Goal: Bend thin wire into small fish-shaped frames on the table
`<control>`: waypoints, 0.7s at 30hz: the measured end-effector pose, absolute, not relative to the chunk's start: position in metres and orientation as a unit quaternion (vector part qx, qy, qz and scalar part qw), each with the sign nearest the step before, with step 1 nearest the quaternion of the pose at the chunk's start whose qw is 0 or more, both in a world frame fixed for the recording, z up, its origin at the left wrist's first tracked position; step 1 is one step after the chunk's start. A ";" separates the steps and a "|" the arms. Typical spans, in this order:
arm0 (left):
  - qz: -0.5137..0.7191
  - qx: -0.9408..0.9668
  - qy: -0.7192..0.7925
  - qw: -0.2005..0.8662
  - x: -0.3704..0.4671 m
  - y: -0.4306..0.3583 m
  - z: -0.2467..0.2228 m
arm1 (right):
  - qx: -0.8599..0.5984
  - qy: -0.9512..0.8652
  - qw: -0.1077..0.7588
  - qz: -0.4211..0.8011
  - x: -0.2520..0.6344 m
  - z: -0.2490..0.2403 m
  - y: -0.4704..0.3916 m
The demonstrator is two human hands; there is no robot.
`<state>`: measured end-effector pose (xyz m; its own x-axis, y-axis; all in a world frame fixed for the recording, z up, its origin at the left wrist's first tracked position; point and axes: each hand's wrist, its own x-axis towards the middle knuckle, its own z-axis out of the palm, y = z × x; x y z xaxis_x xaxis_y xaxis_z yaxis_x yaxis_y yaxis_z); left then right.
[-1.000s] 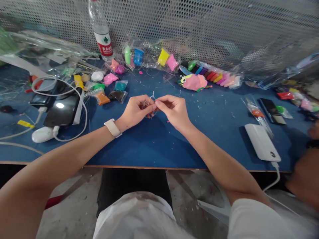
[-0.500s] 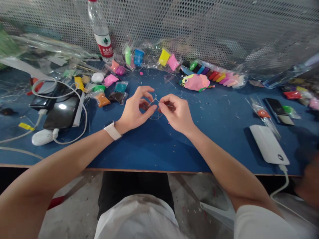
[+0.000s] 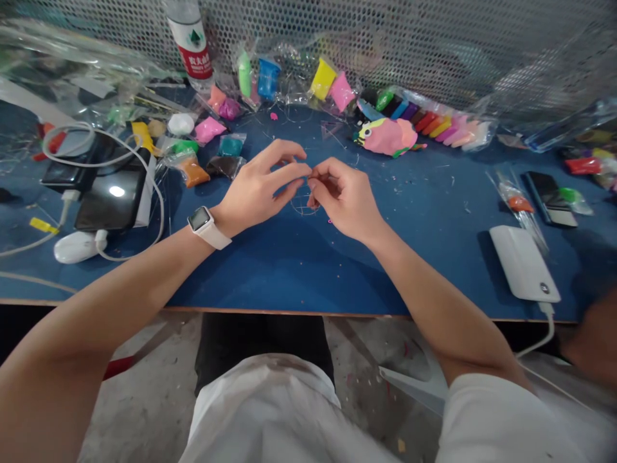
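Observation:
Over the blue table, thin wire [image 3: 304,211] bent into a loose ring hangs under my fingertips; its upper part is hidden by my fingers. My right hand [image 3: 348,198] pinches the wire between thumb and forefinger, the other fingers curled in. From the left, my left hand [image 3: 268,183] meets it, thumb and a finger closing at the same spot while another finger arches above. The fingertips of both hands nearly touch. A pink modelled clay fish [image 3: 383,136] with yellow face and an eye lies beyond my right hand.
Bagged coloured clay [image 3: 267,78] lines the back by a mesh panel [image 3: 308,32]. A water bottle [image 3: 193,51] stands back left. Phones [image 3: 113,193] and a looped white cable are at left. A white power bank [image 3: 524,263] and dark phone [image 3: 548,198] lie right, near another person's blurred arm.
My left hand's fingers have moved in and closed toward my right fingertips, and that wrist has turned so the watch face shows. The view has tilted down slightly.

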<state>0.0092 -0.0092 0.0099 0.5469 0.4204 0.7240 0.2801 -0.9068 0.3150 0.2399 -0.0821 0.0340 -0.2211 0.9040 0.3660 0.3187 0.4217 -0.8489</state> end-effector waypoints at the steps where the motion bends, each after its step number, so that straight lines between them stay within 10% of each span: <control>1: 0.420 0.879 0.209 0.091 0.010 -0.010 0.012 | -0.437 -0.710 0.446 0.325 0.240 0.034 -0.082; 21: 0.414 0.871 0.225 0.136 0.014 -0.014 0.020 | -0.456 -0.687 0.443 0.351 0.239 0.036 -0.082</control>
